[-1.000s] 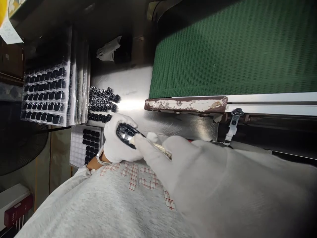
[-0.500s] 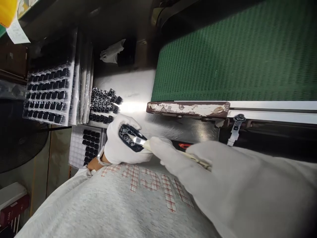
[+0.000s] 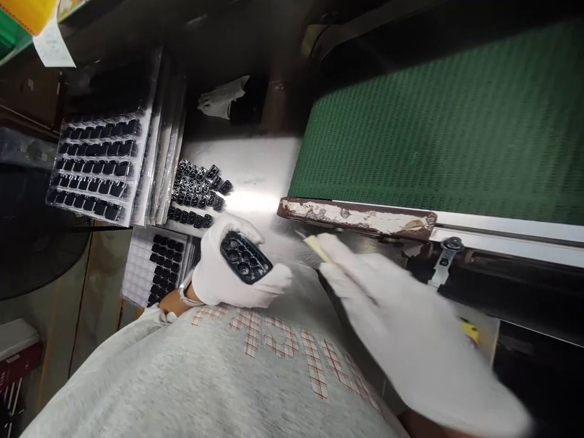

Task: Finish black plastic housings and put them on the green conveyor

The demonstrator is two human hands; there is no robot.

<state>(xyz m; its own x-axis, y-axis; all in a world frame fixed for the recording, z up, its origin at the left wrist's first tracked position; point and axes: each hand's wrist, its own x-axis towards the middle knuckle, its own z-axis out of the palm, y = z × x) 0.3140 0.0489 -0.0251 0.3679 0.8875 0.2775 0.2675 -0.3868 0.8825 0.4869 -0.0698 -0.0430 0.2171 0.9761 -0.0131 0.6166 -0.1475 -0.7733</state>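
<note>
gloved hands [image 3: 246, 267]: 2 | held black part [image 3: 245, 266]: 1 | green belt [image 3: 438, 134]: 1 | filled trays [image 3: 98, 164]: 2

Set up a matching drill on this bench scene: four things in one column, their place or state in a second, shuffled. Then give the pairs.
Things
1. black part
2. conveyor belt
3. blade tool
4. tray of black parts

Places or states
A. green, upper right of the view
B. held in the left hand
C. far left of the view, filled in rows
D. held in the right hand

Pairs: 1-B, 2-A, 3-D, 4-C
</note>
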